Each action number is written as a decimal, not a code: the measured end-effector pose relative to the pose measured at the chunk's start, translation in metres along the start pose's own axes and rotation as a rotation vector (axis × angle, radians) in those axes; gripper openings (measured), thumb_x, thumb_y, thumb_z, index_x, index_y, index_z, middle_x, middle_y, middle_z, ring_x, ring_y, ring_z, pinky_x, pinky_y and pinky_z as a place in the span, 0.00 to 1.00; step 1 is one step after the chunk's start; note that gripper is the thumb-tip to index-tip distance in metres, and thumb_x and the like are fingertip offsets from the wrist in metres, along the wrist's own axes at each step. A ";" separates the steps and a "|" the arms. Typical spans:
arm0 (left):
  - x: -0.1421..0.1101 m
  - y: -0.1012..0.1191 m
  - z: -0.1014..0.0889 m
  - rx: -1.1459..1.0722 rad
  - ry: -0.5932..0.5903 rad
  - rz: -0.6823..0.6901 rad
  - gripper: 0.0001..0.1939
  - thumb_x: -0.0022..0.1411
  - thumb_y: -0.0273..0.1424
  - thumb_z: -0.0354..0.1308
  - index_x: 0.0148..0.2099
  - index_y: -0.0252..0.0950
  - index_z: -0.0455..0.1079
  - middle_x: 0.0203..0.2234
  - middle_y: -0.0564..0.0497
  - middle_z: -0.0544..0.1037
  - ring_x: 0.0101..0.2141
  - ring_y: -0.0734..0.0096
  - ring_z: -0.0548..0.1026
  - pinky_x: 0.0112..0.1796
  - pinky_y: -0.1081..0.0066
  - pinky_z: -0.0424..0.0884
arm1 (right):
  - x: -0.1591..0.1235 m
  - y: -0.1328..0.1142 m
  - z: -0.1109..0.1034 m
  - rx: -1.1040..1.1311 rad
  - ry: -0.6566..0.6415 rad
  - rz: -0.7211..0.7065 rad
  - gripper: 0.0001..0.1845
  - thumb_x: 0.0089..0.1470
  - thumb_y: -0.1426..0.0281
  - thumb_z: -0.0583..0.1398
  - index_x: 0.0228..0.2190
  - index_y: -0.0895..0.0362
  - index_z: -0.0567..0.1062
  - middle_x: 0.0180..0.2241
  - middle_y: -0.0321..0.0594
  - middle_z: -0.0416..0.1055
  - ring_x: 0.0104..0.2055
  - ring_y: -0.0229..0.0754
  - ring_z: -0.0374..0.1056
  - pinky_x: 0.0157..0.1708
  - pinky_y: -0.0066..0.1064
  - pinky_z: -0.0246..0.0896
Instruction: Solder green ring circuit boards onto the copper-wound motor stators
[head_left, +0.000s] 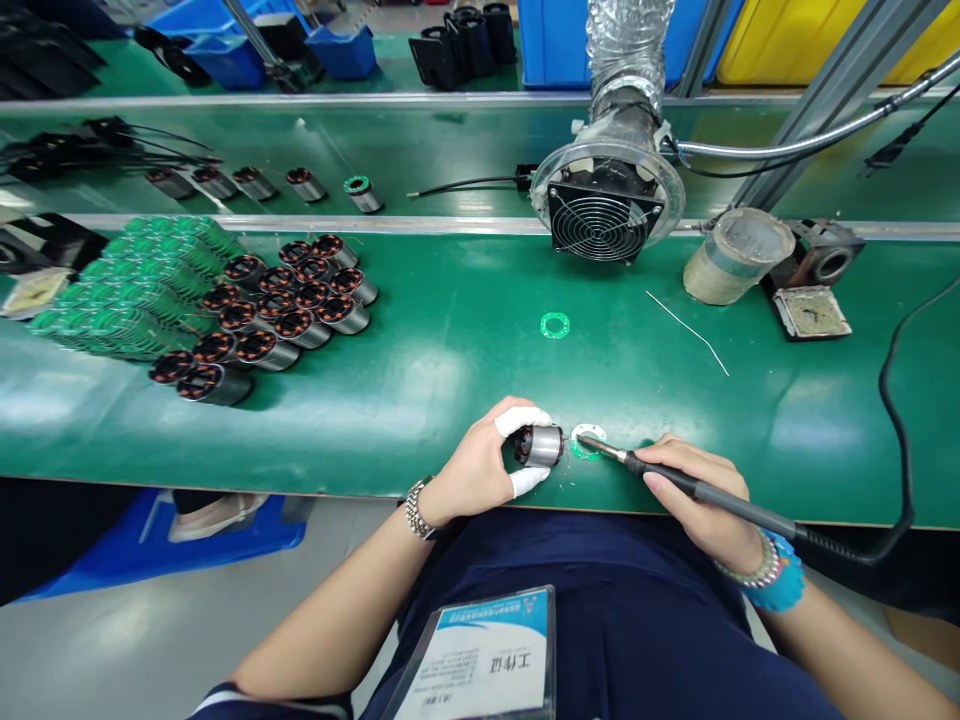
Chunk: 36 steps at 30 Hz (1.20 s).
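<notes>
My left hand (491,455), with white covers on thumb and forefinger, grips a motor stator (541,446) lying on its side near the bench's front edge. Just right of the stator lies a ring-shaped circuit board (589,434), close to the stator's wire ends. In my right hand (701,490) is a soldering iron (679,478), held like a pen. Its tip reaches over the ring board; whether it touches cannot be made out. A second green ring board (555,325) lies flat farther back. Small wire bits are scattered below the stator.
Several stators (300,326) stand at left beside stacked green boards (135,285). A fan with a duct (606,222) hangs at the back. Toward the right are solder wire (688,333), a round container (739,256) and an iron stand with sponge (812,312). The iron's cord (892,400) curves along the right.
</notes>
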<state>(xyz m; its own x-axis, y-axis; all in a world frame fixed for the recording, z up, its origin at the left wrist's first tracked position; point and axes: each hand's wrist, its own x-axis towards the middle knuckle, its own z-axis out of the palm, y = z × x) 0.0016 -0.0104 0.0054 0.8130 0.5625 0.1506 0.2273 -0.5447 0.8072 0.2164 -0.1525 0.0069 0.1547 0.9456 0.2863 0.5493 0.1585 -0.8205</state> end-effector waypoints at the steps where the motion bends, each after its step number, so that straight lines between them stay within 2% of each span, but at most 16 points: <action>1: 0.000 0.000 0.000 -0.001 0.000 0.000 0.20 0.49 0.26 0.60 0.45 0.37 0.61 0.39 0.47 0.67 0.39 0.66 0.69 0.40 0.65 0.68 | 0.000 0.000 0.000 0.005 0.000 0.001 0.08 0.52 0.73 0.58 0.35 0.54 0.74 0.31 0.39 0.74 0.32 0.41 0.70 0.36 0.34 0.66; 14: -0.001 0.000 0.001 -0.004 -0.002 0.000 0.20 0.49 0.25 0.60 0.45 0.37 0.61 0.40 0.47 0.67 0.40 0.66 0.68 0.40 0.65 0.67 | -0.004 0.001 0.000 -0.049 0.029 0.008 0.09 0.53 0.71 0.58 0.38 0.55 0.73 0.32 0.40 0.74 0.34 0.41 0.71 0.35 0.32 0.67; 18: -0.002 -0.002 0.001 -0.042 -0.001 -0.026 0.21 0.48 0.24 0.61 0.45 0.37 0.60 0.41 0.47 0.66 0.40 0.65 0.69 0.41 0.64 0.67 | -0.005 0.007 0.004 -0.013 0.059 -0.062 0.12 0.54 0.74 0.57 0.42 0.54 0.71 0.27 0.36 0.74 0.29 0.38 0.72 0.31 0.28 0.69; 20: -0.005 -0.002 0.002 -0.090 0.010 -0.048 0.22 0.47 0.25 0.61 0.45 0.37 0.59 0.41 0.47 0.66 0.41 0.65 0.69 0.42 0.64 0.67 | -0.001 0.008 0.006 -0.050 0.017 -0.173 0.14 0.53 0.77 0.57 0.43 0.55 0.69 0.33 0.39 0.75 0.36 0.39 0.72 0.38 0.30 0.69; 22: -0.006 -0.002 0.005 -0.155 0.020 -0.083 0.23 0.48 0.26 0.61 0.46 0.37 0.58 0.41 0.46 0.66 0.39 0.65 0.70 0.41 0.65 0.68 | 0.006 0.007 0.006 -0.120 -0.033 -0.304 0.17 0.52 0.80 0.56 0.44 0.55 0.68 0.42 0.43 0.73 0.48 0.43 0.67 0.48 0.36 0.65; 23: -0.007 -0.001 0.006 -0.191 0.017 -0.103 0.24 0.48 0.26 0.61 0.47 0.37 0.57 0.41 0.46 0.67 0.38 0.66 0.70 0.40 0.65 0.68 | 0.010 0.006 0.005 -0.144 -0.044 -0.357 0.18 0.52 0.81 0.55 0.45 0.56 0.67 0.43 0.44 0.72 0.51 0.45 0.64 0.50 0.39 0.63; 25: -0.007 0.002 0.009 -0.239 -0.001 -0.128 0.26 0.48 0.27 0.62 0.49 0.38 0.56 0.41 0.46 0.68 0.37 0.67 0.71 0.39 0.66 0.69 | 0.017 0.002 0.003 -0.173 -0.022 -0.393 0.17 0.52 0.81 0.54 0.44 0.56 0.68 0.40 0.44 0.73 0.51 0.46 0.64 0.50 0.40 0.63; 28: -0.005 0.007 0.014 -0.178 -0.028 -0.109 0.28 0.48 0.28 0.63 0.51 0.38 0.59 0.43 0.45 0.70 0.42 0.63 0.71 0.44 0.63 0.68 | 0.021 -0.004 0.004 -0.174 0.064 -0.265 0.14 0.52 0.78 0.56 0.41 0.55 0.69 0.32 0.40 0.73 0.40 0.43 0.71 0.42 0.34 0.69; 31: -0.005 0.009 0.018 0.015 0.015 -0.091 0.25 0.48 0.31 0.64 0.50 0.38 0.64 0.47 0.43 0.70 0.47 0.57 0.68 0.49 0.56 0.64 | 0.022 -0.012 0.011 -0.011 0.132 0.008 0.14 0.51 0.73 0.59 0.42 0.54 0.68 0.33 0.40 0.72 0.29 0.38 0.71 0.30 0.29 0.71; 33: -0.006 0.008 0.020 0.114 0.068 -0.108 0.26 0.47 0.33 0.65 0.49 0.37 0.65 0.48 0.41 0.69 0.49 0.54 0.67 0.49 0.53 0.63 | 0.024 -0.018 0.018 0.249 0.091 0.162 0.16 0.52 0.71 0.59 0.44 0.52 0.65 0.39 0.42 0.71 0.27 0.36 0.70 0.26 0.28 0.71; 36: -0.008 0.004 0.022 0.168 0.096 -0.117 0.27 0.48 0.35 0.64 0.51 0.36 0.65 0.48 0.40 0.69 0.49 0.55 0.67 0.48 0.53 0.64 | 0.030 -0.023 0.024 0.627 -0.059 0.235 0.20 0.50 0.71 0.61 0.44 0.51 0.62 0.46 0.44 0.67 0.32 0.36 0.69 0.27 0.30 0.71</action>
<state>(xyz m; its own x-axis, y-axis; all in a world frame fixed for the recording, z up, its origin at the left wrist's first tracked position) 0.0080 -0.0311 -0.0054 0.7227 0.6803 0.1221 0.4097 -0.5639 0.7171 0.1882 -0.1209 0.0227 0.1570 0.9862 0.0520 -0.0771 0.0647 -0.9949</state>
